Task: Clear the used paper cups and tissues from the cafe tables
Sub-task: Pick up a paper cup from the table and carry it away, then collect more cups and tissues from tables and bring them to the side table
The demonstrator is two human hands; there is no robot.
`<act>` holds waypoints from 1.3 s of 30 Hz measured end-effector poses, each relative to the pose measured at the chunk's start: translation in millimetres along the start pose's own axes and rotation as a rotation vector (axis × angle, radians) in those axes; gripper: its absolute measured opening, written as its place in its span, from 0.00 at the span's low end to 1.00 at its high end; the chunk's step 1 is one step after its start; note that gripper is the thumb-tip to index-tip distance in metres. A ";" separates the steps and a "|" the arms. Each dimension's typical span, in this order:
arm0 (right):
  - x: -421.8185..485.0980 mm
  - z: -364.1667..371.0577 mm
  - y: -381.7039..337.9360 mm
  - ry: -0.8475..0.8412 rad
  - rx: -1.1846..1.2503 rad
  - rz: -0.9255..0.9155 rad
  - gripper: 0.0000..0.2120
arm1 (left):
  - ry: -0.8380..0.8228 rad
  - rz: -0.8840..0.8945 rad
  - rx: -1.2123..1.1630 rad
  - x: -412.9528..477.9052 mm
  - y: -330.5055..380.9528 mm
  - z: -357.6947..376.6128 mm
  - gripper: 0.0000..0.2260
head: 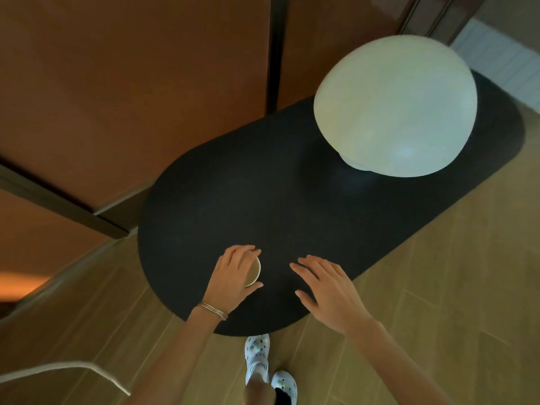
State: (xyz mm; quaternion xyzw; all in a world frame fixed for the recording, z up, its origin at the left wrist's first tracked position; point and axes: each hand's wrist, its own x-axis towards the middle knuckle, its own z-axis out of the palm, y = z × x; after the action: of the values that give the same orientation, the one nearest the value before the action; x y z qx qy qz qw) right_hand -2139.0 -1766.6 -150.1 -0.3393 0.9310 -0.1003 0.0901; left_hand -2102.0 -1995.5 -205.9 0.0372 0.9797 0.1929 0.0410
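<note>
Head view: left grip [233,274] clasps paper cup [253,271] on matte oval table [263,200]; right grip [327,290] splayed.

The surface [292,206] is a dark, matte, long oval with rounded ends. It runs from 7 o'clock up to 1 o'clock and stands on a floor [453,273] of pale wood-look planks. At its 1 o'clock end stands a lamp [394,106] whose big white dome shade hides most of its base. Near the 7 o'clock end is a small paper cup [253,271], its open rim showing, with the left grip [233,273] curled round it. Whether the cup's bottom touches the top cannot be told.
</note>
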 end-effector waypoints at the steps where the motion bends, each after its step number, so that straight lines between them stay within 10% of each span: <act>1: 2.2 2.4 0.7 -0.006 -0.009 -0.003 0.24 | -0.007 -0.008 -0.006 0.7 -2.2 3.7 0.32; 20: 6.9 4.4 -2.4 -0.026 -0.064 -0.061 0.24 | -0.134 -0.115 -0.041 -16.0 -11.4 20.7 0.38; 39: -19.6 -70.3 -47.4 0.086 -0.120 -0.483 0.25 | 0.283 -0.318 0.216 -150.3 70.1 -107.0 0.20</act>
State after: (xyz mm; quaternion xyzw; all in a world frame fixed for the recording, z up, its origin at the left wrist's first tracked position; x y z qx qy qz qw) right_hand -2111.7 -1780.6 -68.6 -0.5520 0.8302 -0.0780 0.0038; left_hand -1958.7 -1984.3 -70.6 -0.1408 0.9841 0.0815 -0.0713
